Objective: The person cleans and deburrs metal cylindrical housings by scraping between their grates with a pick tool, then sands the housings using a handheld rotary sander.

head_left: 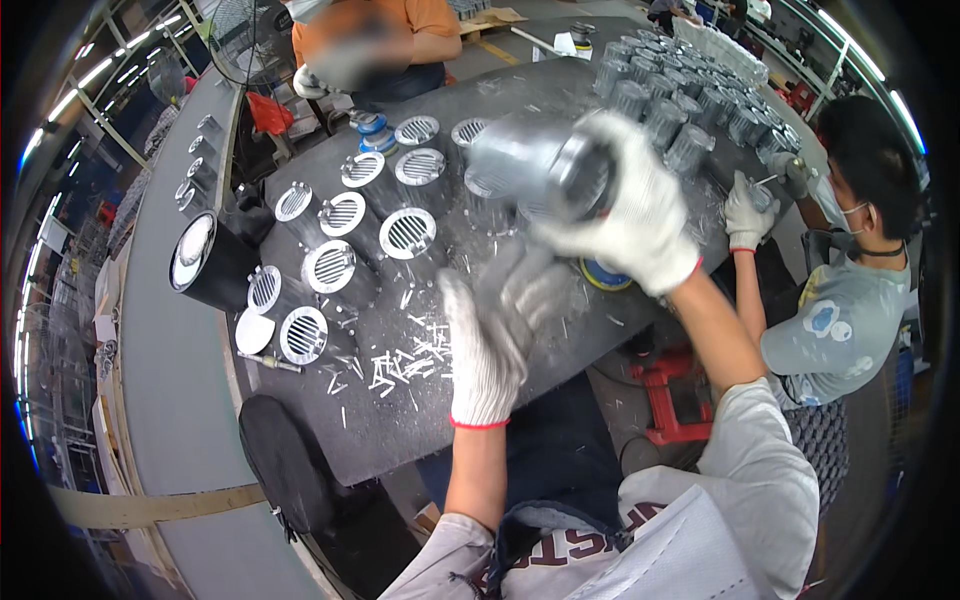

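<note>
My right hand (640,215), in a white knit glove, grips a silvery metal cylinder housing (530,165) held on its side above the dark worktable (400,420). My left hand (495,335), also gloved, hovers blurred just below it with fingers spread, holding nothing. Several round louvred grille covers (407,232) lie in rows on the table to the left. Small white metal clips (400,365) are scattered near my left hand.
A black cylindrical lamp housing (205,262) stands at the table's left edge. Several silver cylinders (690,95) crowd the far right. One person in grey (840,310) works at the right, another in orange (385,45) at the far side. A blue-yellow disc (603,275) lies under my right wrist.
</note>
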A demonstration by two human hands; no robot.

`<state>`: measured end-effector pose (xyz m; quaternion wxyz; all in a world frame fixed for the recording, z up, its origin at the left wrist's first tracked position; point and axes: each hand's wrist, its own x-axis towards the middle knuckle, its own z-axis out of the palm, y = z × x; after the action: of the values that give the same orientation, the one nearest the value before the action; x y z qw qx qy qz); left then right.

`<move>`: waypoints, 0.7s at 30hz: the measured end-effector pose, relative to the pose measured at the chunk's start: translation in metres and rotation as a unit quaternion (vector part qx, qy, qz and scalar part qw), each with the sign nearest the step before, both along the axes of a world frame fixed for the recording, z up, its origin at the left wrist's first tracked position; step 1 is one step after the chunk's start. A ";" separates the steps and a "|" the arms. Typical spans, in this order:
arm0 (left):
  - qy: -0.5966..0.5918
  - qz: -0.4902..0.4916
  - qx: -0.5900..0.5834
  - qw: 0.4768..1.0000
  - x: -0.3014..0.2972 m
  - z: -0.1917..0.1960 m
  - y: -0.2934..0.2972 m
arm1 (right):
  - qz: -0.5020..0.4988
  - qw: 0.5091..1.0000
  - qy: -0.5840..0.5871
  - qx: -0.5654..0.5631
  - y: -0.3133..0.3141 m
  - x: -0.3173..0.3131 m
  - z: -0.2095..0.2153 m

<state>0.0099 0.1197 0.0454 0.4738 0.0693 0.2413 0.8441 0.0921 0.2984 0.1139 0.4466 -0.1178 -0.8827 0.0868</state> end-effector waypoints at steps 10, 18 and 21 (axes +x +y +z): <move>-0.064 0.270 0.052 0.959 -0.005 -0.043 -0.100 | 0.353 0.848 0.011 -0.395 -0.113 0.008 -0.079; -0.250 0.265 0.279 0.888 -0.025 -0.067 -0.128 | 0.262 0.783 0.043 -0.562 -0.133 -0.036 -0.177; -0.171 0.335 0.123 0.918 -0.028 -0.105 -0.133 | 0.206 0.810 0.028 -0.549 -0.139 -0.033 -0.195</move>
<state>-0.0185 -0.0134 -0.0595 0.1847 -0.1033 0.0597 0.9755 0.0590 0.1593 -0.0814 0.3039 -0.1564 -0.6786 0.6501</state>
